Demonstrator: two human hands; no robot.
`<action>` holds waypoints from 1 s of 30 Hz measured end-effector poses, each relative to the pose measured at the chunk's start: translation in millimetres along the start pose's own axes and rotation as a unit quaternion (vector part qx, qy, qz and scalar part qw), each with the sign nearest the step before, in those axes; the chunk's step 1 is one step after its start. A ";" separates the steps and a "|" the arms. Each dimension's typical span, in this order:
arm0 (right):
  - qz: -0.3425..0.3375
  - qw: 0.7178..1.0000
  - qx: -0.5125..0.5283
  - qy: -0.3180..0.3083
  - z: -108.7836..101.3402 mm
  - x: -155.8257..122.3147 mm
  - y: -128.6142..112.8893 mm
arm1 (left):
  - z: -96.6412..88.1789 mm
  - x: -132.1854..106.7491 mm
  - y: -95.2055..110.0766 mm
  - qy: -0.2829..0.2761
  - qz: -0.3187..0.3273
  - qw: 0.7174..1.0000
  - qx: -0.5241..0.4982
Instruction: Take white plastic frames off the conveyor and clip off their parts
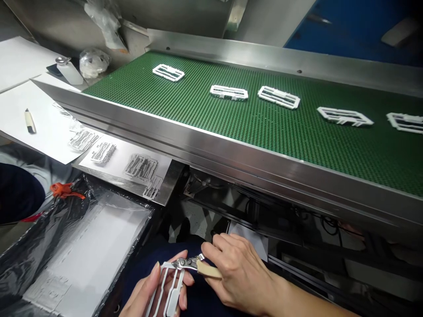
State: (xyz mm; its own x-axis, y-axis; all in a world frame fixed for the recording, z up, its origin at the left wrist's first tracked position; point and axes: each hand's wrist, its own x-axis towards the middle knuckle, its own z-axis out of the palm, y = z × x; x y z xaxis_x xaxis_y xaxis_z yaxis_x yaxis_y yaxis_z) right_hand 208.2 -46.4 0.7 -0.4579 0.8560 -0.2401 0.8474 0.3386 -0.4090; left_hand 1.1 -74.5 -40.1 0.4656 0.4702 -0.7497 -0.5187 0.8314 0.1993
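Low in the view, my left hand [142,296] is closed around a white plastic frame [172,296] with long slots, tilted upward. My right hand [236,268] grips a pair of nippers [209,269] with pale handles. The metal jaws of the nippers touch the top end of the frame; whether the blades are closed there I cannot tell. Several similar white plastic parts [278,97] lie apart from each other on the green conveyor belt [198,112] ahead of my hands.
A metal rail [231,141] edges the belt's near side. Stacks of flat parts [142,166] lie on a ledge to the left. Below is a box lined with black plastic [128,253]. An orange-handled tool [64,190], a cutter knife [29,121] and a pump bottle [69,71] are farther left.
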 end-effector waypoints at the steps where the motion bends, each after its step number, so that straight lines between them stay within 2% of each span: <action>1: 0.009 1.000 0.018 -0.011 -0.6 1.2 0.1 | -0.1 0.9 -0.2 0.000 0.003 1.000 -0.008; 6: 0.130 0.977 0.159 -0.063 -8.8 7.0 0.6 | 10.6 -3.2 8.4 0.002 0.016 0.999 -0.043; 8: 0.177 0.966 0.182 -0.058 -11.6 6.7 0.2 | 20.0 -9.0 15.6 0.035 0.023 0.998 -0.052; 10: 0.195 0.962 0.180 -0.058 -13.0 4.2 -2.1 | 28.4 -13.2 21.3 0.083 0.039 0.994 -0.062; 13: 0.193 0.959 0.189 -0.087 -13.1 -0.3 -9.9 | 32.3 -10.5 23.6 0.122 0.090 0.985 -0.081; 18: 0.190 0.949 0.216 -0.131 -6.8 -3.6 -23.3 | 19.9 8.3 17.6 0.105 0.174 0.977 -0.055; 21: 0.169 0.954 0.217 -0.119 0.8 -6.6 -24.8 | 15.7 12.9 15.2 0.099 0.200 0.974 -0.030; 30: 0.136 0.975 0.165 -0.059 9.6 -8.1 -25.3 | 21.5 5.9 13.9 0.120 0.231 0.965 0.037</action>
State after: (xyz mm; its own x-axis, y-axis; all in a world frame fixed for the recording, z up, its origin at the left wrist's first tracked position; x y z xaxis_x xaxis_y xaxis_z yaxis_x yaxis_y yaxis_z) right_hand 187.8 -65.7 4.6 -0.2719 0.8394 -0.4706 0.8186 -0.0553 -0.5717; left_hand 12.0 -53.8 -28.2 0.0123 0.7208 -0.6930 -0.5736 0.5728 0.5856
